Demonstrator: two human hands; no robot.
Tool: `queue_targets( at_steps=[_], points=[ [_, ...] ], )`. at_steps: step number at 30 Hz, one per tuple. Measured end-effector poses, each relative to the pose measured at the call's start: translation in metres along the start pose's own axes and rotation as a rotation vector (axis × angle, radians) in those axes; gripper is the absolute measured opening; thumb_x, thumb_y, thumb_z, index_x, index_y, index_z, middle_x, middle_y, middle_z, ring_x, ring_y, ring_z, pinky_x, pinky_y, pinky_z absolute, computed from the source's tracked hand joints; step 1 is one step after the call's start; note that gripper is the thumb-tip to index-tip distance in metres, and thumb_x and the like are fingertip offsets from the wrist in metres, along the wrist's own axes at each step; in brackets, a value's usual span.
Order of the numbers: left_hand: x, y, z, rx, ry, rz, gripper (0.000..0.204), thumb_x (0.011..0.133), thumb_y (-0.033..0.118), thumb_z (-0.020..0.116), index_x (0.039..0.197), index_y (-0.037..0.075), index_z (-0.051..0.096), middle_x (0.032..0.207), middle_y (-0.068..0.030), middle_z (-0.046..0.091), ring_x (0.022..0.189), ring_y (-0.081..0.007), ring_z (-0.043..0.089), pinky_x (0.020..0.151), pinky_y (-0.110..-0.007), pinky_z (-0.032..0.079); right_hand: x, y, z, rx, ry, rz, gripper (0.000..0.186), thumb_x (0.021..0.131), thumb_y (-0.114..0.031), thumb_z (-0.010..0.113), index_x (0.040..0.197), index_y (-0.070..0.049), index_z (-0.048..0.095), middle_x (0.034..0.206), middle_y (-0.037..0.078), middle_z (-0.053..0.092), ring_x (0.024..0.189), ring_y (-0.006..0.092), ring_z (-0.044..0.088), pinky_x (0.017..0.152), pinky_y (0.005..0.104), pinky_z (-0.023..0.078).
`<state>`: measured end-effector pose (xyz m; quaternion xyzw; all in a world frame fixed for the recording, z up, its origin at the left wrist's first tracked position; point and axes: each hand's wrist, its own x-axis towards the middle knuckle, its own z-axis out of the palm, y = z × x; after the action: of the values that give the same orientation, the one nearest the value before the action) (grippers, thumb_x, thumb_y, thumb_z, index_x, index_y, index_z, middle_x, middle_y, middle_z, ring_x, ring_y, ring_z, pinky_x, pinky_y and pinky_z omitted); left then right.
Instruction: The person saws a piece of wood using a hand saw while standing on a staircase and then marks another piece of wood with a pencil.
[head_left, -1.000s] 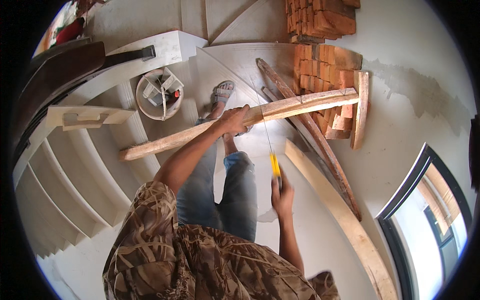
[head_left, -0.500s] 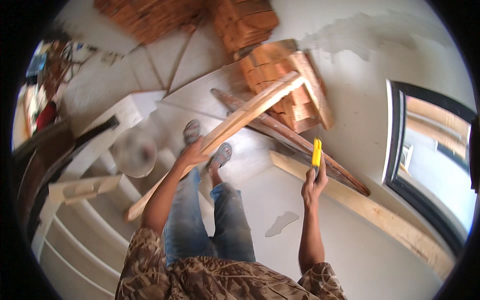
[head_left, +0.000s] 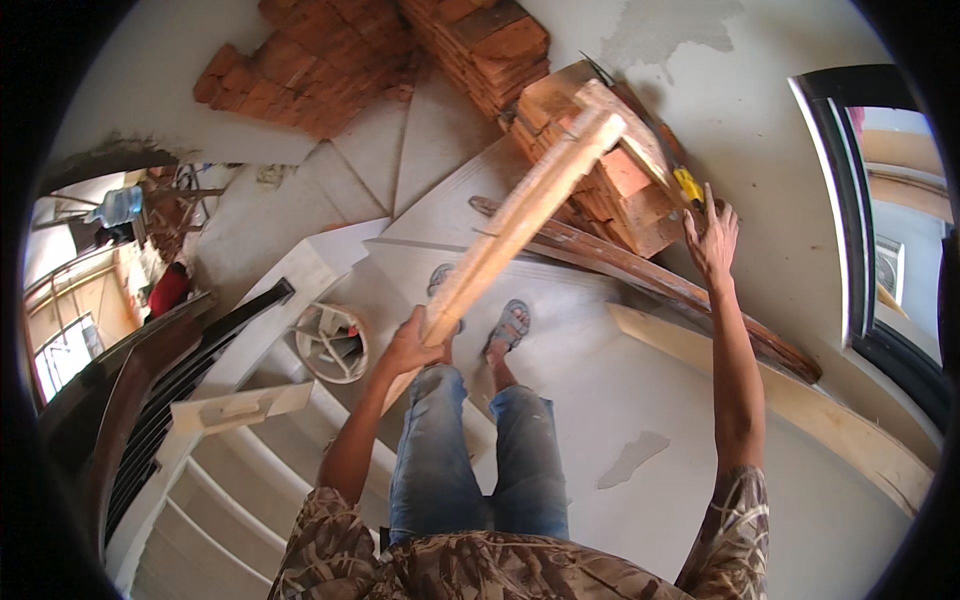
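Observation:
My left hand is closed around a long pale wooden beam, which slants up and away to the right. At its far end a shorter wooden piece meets it at an angle, in front of a stack of cut wood blocks. My right hand is open, fingers spread, just below a yellow-and-black handle. That handle belongs to a tool with a long thin dark blade, seemingly a handsaw, resting by the stack against the wall. The beam's near end is partly hidden behind my left arm.
A dark plank and a pale board lie along the right wall below a black-framed window. Stacks of reddish blocks stand at the back. Left are stairs, a bucket and a dark railing.
My right hand has let go of the yellow-handled tool, which now rests by the block stack. My left hand still holds the beam. The whole view has shifted.

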<state>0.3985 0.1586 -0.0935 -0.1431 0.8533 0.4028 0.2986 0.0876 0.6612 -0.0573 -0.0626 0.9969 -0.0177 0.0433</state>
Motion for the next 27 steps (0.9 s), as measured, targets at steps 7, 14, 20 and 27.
queue_targets(
  at_steps=[7,14,20,27],
  points=[
    [-0.065,0.046,0.065,-0.02,0.174,-0.14,0.07,0.07,0.024,0.081,0.126,0.003,0.046,0.111,-0.0273,0.064,0.104,-0.0448,0.062,0.089,-0.052,0.05,-0.083,-0.212,-0.011,1.368,0.058,0.347,0.073,0.105,-0.041,0.052,0.155,0.002,0.021,0.151,0.022,0.036,0.139,0.0294,0.036,0.116,0.039,0.027],
    [-0.084,0.068,0.068,0.007,0.242,-0.115,0.063,0.068,0.022,0.08,0.12,0.004,0.05,0.115,-0.0218,0.062,0.107,-0.0445,0.06,0.09,-0.053,0.049,-0.093,-0.184,0.046,2.024,0.067,1.098,0.058,0.107,-0.043,0.045,0.143,0.002,0.039,0.133,0.016,0.054,0.12,0.0261,0.056,0.104,0.0423,0.044],
    [-0.085,0.069,0.055,0.046,0.265,-0.179,0.06,0.072,0.024,0.079,0.12,0.003,0.049,0.112,-0.0241,0.063,0.105,-0.0458,0.061,0.088,-0.052,0.051,-0.117,-0.194,-0.017,1.597,0.289,0.549,0.058,0.106,-0.036,0.052,0.145,0.005,0.039,0.14,0.018,0.05,0.132,0.0237,0.046,0.112,0.036,0.034],
    [-0.133,0.076,0.008,0.06,0.303,-0.134,0.069,0.075,0.029,0.082,0.129,0.004,0.047,0.116,-0.0233,0.065,0.105,-0.044,0.065,0.087,-0.049,0.054,-0.145,-0.116,-0.094,1.285,0.28,0.405,0.053,0.101,-0.02,0.06,0.145,0.003,0.04,0.138,0.016,0.052,0.128,0.0237,0.048,0.111,0.0359,0.034]
  ],
)
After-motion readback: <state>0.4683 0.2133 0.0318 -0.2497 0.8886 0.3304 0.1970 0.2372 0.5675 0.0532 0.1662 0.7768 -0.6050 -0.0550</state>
